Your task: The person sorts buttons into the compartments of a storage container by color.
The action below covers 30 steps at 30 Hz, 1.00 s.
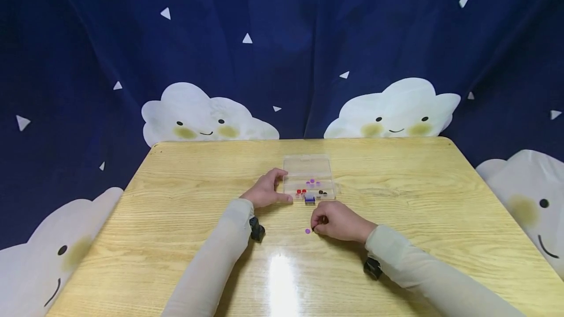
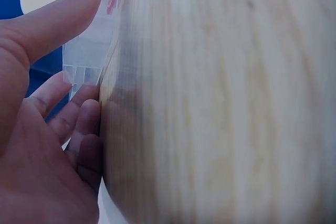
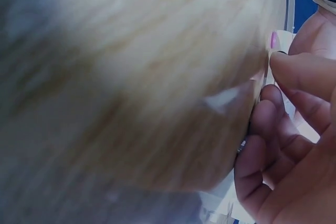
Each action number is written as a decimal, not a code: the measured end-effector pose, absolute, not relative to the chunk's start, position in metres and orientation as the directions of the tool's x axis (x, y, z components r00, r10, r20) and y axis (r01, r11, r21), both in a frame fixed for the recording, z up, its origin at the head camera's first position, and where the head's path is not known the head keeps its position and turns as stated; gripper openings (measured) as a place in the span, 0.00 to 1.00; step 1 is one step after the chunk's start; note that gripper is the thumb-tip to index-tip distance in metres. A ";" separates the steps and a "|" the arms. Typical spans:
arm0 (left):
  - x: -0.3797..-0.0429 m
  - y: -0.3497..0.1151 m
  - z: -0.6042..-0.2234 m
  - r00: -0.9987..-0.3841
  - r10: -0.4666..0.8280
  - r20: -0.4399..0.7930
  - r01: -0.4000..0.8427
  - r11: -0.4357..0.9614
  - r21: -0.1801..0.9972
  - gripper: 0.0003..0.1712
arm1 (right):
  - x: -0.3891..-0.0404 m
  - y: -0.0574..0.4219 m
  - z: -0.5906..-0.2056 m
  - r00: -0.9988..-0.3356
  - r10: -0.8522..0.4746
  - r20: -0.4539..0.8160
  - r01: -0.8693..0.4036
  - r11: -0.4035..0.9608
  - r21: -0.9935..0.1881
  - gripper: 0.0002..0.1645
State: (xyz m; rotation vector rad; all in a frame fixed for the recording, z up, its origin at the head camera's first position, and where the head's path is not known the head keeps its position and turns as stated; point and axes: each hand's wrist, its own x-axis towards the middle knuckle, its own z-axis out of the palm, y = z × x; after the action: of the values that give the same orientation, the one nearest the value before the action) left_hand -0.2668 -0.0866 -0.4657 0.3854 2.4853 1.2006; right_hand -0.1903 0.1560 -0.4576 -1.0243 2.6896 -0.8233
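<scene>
A clear plastic box point(image 1: 329, 187) with a raised lid point(image 1: 307, 164) lies on the table, small round pieces inside it. My left hand point(image 1: 266, 190) rests at the box's left side, thumb along the front corner and fingers by the left edge. In the left wrist view the box point(image 2: 86, 51) shows beyond the loosely spread thumb and fingers. My right hand point(image 1: 339, 220) pinches a small black piece point(image 1: 313, 230) between thumb and index finger, low over the table in front of the box. Just left of these fingertips lies a small purple disc point(image 1: 307, 231).
Inside the box are red pieces point(image 1: 301, 191), purple pieces point(image 1: 312, 181) and dark pieces point(image 1: 320, 192) in separate groups. A dark blue rectangular part point(image 1: 310, 200) sits at the box's front edge. The wooden table point(image 1: 198, 175) ends at a dark blue curtain point(image 1: 282, 62) behind.
</scene>
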 end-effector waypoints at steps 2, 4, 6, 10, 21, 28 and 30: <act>-0.267 -0.087 -0.466 -0.900 0.390 -0.193 0.092 0.604 0.792 0.46 | -0.190 0.157 -0.457 -0.761 -0.648 0.041 -0.558 0.621 -0.551 0.07; -0.266 -0.086 -0.466 -0.900 0.392 -0.192 0.095 0.605 0.791 0.46 | -0.191 0.158 -0.456 -0.768 -0.640 0.026 -0.539 0.623 -0.567 0.08; -0.266 -0.087 -0.465 -0.900 0.392 -0.190 0.096 0.605 0.791 0.46 | -0.192 0.159 -0.454 -0.774 -0.633 0.027 -0.530 0.622 -0.576 0.08; -0.266 -0.087 -0.464 -0.901 0.392 -0.187 0.097 0.601 0.793 0.46 | -0.195 0.161 -0.448 -0.790 -0.611 0.046 -0.514 0.619 -0.594 0.07; -0.267 -0.088 -0.466 -0.897 0.401 -0.188 0.099 0.596 0.797 0.46 | -0.204 0.167 -0.429 -0.829 -0.556 0.062 -0.474 0.638 -0.607 0.06; -0.267 -0.088 -0.465 -0.898 0.394 -0.196 0.084 0.591 0.802 0.45 | -0.212 0.173 -0.422 -0.842 -0.531 0.093 -0.470 0.641 -0.607 0.05; -0.267 -0.087 -0.466 -0.899 0.394 -0.192 0.088 0.592 0.801 0.45 | -0.214 0.175 -0.421 -0.846 -0.525 0.094 -0.465 0.640 -0.612 0.05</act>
State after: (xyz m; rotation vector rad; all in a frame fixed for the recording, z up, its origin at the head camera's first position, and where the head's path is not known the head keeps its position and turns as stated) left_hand -0.2670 -0.0874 -0.4656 0.3897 2.4744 1.2165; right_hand -0.2136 0.1751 -0.4211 -0.8357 2.7603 -0.9894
